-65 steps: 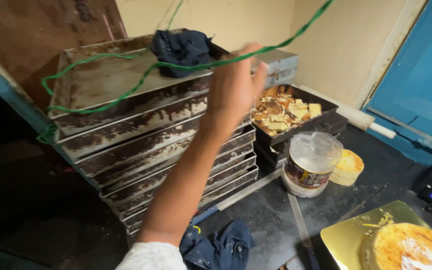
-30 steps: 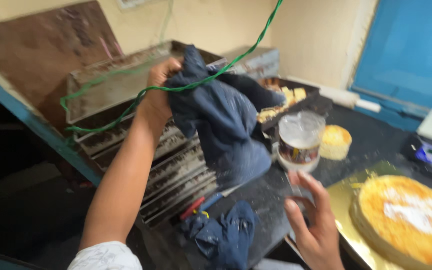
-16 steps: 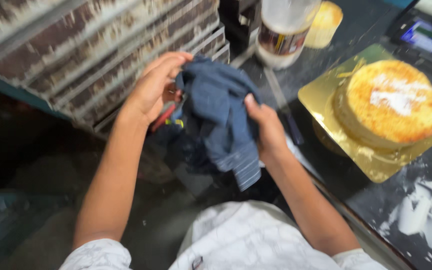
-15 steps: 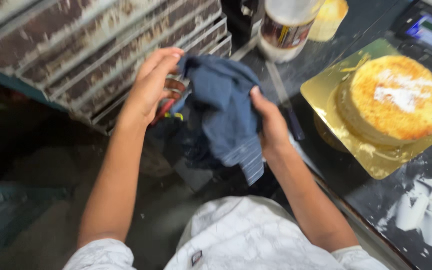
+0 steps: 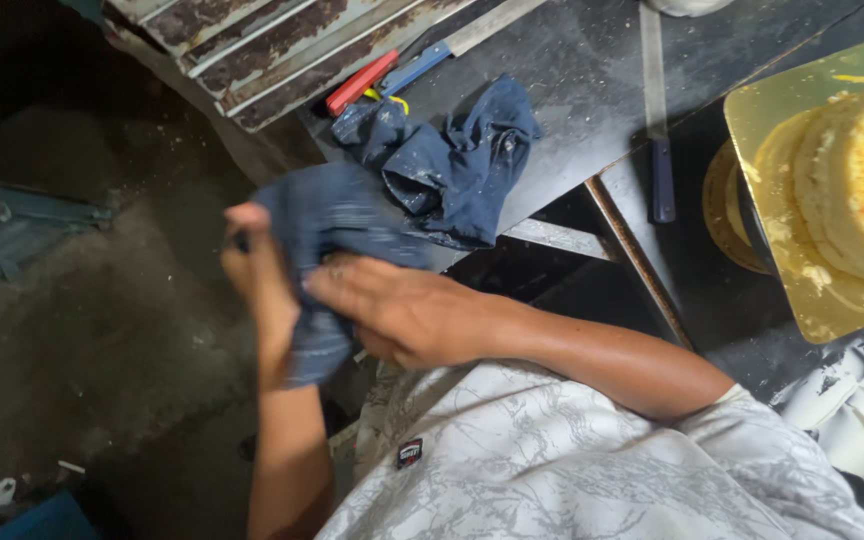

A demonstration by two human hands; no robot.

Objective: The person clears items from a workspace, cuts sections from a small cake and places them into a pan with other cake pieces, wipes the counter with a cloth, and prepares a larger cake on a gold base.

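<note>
Head view, looking down. The dark, flour-dusted surface (image 5: 592,90) fills the upper right; the stacked rusty baking trays (image 5: 282,45) stand along its far left edge. At the right edge of the surface, a round cake (image 5: 852,190) sits on a gold board (image 5: 782,110). A crumpled dark blue cloth (image 5: 462,165) lies near the left corner of the surface, just beside the trays. A long metal spatula (image 5: 655,110) with a dark handle lies between that cloth and the gold board. A red-handled tool (image 5: 362,82) and a blue-handled tool (image 5: 414,68) lie side by side against the trays.

A second dark blue cloth (image 5: 327,250) is held off the surface, below its left corner and above the floor (image 5: 82,330). The left hand (image 5: 257,280) is closed on this cloth from the left side, fingers wrapped in the fabric. The right hand (image 5: 402,310) presses on it from the right, fingers bent against it, so that the cloth lies between the two hands; its lower end hangs beneath them. Motion blur hides the exact finger positions.
</note>
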